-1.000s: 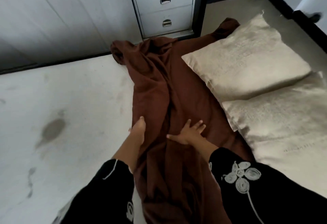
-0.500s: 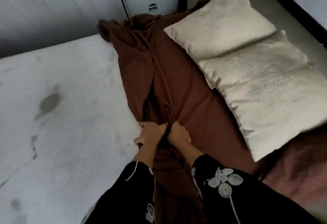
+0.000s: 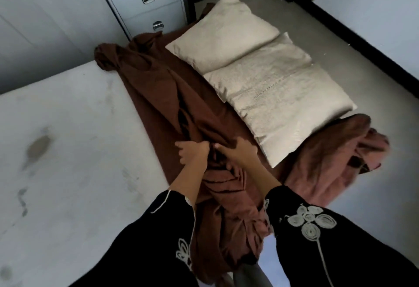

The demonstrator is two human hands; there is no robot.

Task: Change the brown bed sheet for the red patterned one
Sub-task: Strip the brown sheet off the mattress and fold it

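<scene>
Head view, looking down along the right edge of a bare mattress (image 3: 68, 150).

Writing: the only lettering in sight is a thin line of small marks across the nearer pillow (image 3: 278, 105), too small to read. No brand or label can be made out elsewhere. Each black sleeve (image 3: 317, 241) carries white embroidered swirls, not text.

The brown bed sheet (image 3: 158, 96) is off the sleeping surface and gathered into one long, rumpled band. Its long axis runs from a knotted end at the far corner of the mattress, just below the drawer unit (image 3: 147, 3), down toward the person at the bottom centre of the frame. The band lies along the mattress edge and spills onto the floor (image 3: 340, 44) beside it, passing between the person's forearms.

The left hand (image 3: 192, 153) has its fingers curled round a fold of the sheet about midway along the band. The right hand (image 3: 238, 150) sits just beside it, back upward, its fingers bent into the same bunch of folds and gripping the cloth. The two hands nearly touch.

The farther pillow (image 3: 222, 37) and the nearer one lie on the floor to the right, overlapping, both resting partly on the sheet's edge. A heap of pinkish cloth (image 3: 328, 157) lies just beyond the nearer pillow's near corner. Grey stains mark the mattress on its left side.
</scene>
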